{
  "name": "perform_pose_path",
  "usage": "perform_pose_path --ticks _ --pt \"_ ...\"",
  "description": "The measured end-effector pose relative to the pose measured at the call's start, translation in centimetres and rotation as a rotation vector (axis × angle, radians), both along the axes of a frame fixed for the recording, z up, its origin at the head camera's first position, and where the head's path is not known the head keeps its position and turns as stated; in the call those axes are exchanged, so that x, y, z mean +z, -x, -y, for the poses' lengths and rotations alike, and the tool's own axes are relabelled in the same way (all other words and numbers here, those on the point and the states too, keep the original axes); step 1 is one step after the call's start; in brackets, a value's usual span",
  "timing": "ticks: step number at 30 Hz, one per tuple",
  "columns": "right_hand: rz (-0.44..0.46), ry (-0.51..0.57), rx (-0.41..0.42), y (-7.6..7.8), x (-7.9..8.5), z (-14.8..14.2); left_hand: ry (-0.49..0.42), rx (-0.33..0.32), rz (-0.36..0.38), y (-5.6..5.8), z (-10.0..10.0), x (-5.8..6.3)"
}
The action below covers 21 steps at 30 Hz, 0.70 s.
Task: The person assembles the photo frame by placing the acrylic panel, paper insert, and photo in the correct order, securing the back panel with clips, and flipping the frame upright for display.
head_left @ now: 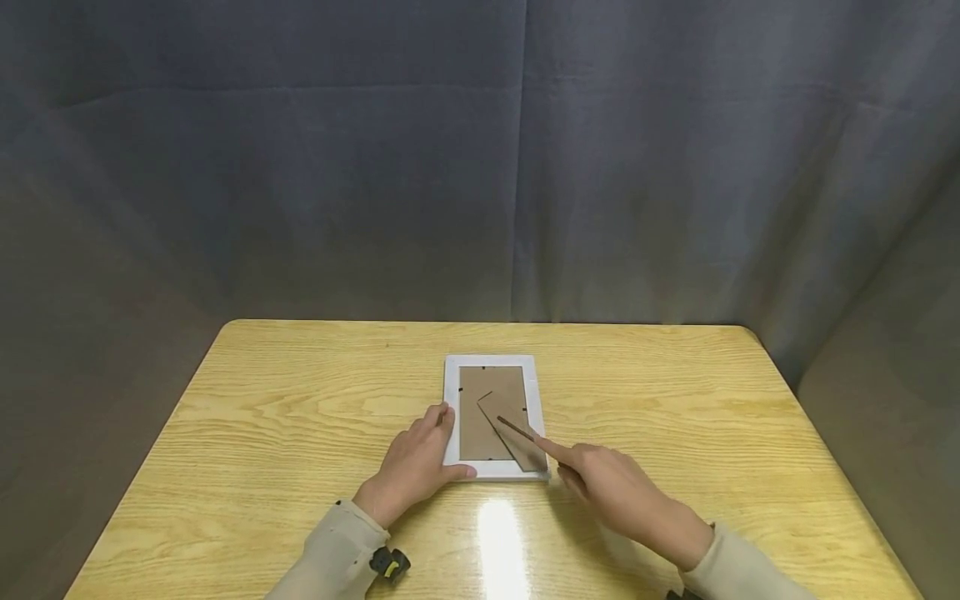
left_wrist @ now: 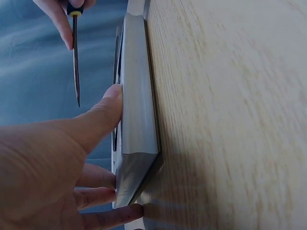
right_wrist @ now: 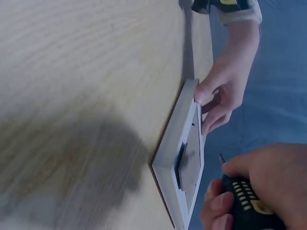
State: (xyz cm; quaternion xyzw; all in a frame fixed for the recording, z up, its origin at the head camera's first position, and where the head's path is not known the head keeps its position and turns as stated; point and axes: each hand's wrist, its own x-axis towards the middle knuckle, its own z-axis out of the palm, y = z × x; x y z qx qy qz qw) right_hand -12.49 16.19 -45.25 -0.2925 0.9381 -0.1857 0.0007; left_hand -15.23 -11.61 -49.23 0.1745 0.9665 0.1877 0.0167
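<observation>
Head view: left hand (head_left: 411, 458) grips white rectangular picture frame (head_left: 495, 470); right hand (head_left: 615, 490), closed round black-and-yellow-handled screwdriver (right_wrist: 243, 200), points tip leftward above frame, apart.

Tool handle (right_wrist: 245, 200): wrapped by the right hand (head_left: 618, 492), hidden in the head view; its end is cut off in the right wrist view.
Picture frame (head_left: 491, 470): front turned down beside the left hand (head_left: 417, 458), hidden.
Black tabs (head_left: 524, 409): between and beyond both hands, too small to make out.
Wrist device (head_left: 682, 595): behind the right hand, mostly cut off below.
</observation>
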Motion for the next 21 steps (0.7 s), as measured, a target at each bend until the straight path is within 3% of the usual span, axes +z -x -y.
perform_pose_path --ticks 10,21 --pt "-0.008 -0.036 0.091 -1.7 -0.5 -0.1 -0.011 0.002 -0.004 0.0 0.0 0.1" --pt "0.019 -0.082 0.107 -2.2 -0.6 -0.1 0.004 0.01 0.011 0.0 -0.1 0.0"
